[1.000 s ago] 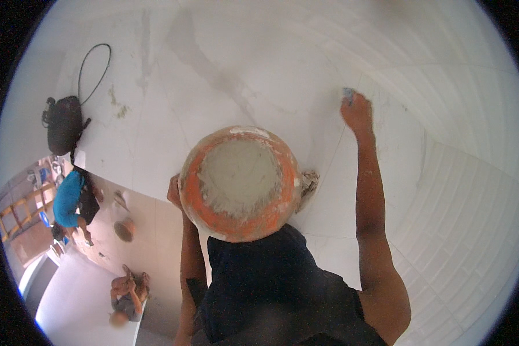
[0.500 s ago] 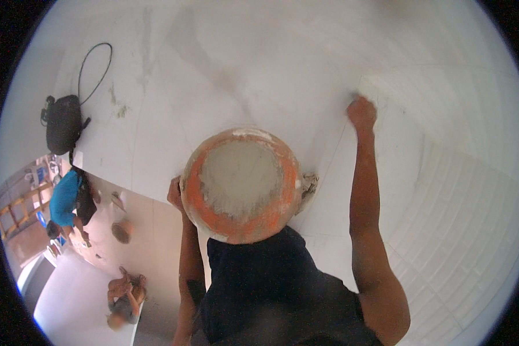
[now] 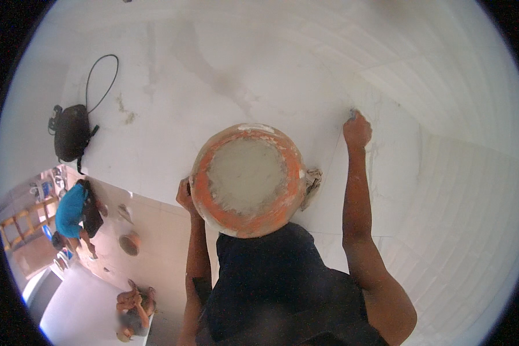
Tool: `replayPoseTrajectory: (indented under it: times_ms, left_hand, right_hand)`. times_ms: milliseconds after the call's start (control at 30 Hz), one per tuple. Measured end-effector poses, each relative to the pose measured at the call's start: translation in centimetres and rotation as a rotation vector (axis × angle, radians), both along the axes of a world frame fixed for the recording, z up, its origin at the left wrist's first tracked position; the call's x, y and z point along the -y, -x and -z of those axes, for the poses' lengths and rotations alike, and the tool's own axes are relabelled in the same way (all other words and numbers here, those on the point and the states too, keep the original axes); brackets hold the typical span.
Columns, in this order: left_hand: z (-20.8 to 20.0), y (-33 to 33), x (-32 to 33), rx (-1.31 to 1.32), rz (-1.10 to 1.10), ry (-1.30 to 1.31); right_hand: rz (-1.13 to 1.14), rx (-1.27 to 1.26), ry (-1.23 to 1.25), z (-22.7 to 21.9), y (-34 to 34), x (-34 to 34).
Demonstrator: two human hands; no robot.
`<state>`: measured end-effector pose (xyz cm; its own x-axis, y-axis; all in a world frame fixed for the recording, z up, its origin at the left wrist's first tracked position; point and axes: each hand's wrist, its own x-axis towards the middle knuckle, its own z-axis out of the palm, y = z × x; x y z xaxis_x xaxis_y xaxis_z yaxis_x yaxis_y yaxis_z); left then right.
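Note:
My left hand (image 3: 184, 199) grips the left rim of a round orange bowl (image 3: 282, 196), held close to my chest. The bowl is filled with grey paste (image 3: 245, 173). A dirty rag (image 3: 312, 181) hangs at the bowl's right side. My right arm reaches up and right. My right hand (image 3: 357, 131) is closed on a small bluish-grey piece (image 3: 352, 115) and presses it against the white tiled wall (image 3: 455, 173), at a joint line. Most of that piece is hidden by my fingers.
A black bag (image 3: 70, 134) with a looping cord hangs at the upper left. Far below at the left, a person in a blue top (image 3: 72, 210) stands near a wooden ladder (image 3: 23, 222). Another person (image 3: 132, 305) crouches lower down, and a second orange bowl (image 3: 130, 243) sits on the floor.
My right hand has slid a little down the wall with the small piece in it. The bowl and my left hand have barely shifted.

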<state>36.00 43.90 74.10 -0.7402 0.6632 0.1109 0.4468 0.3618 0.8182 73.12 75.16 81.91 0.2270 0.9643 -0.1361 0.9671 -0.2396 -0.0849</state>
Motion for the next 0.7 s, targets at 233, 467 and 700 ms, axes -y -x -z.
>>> replayPoseTrajectory:
  times_ms: [233,467,700]
  left_hand:
    - [-1.5,-0.5,-1.0,0.001,0.032,0.034]
    - [2.8,0.2,0.5,0.057,0.035,-0.138]
    - [2.4,0.5,0.2,0.075,0.008,-0.158]
  right_hand:
    - [-0.215,0.014,-0.034,-0.7,0.7,4.5]
    - [-0.264,-0.018,-0.036,-0.1,0.7,8.1]
    - [-0.520,-0.222,-0.036,0.3,2.0,11.6]
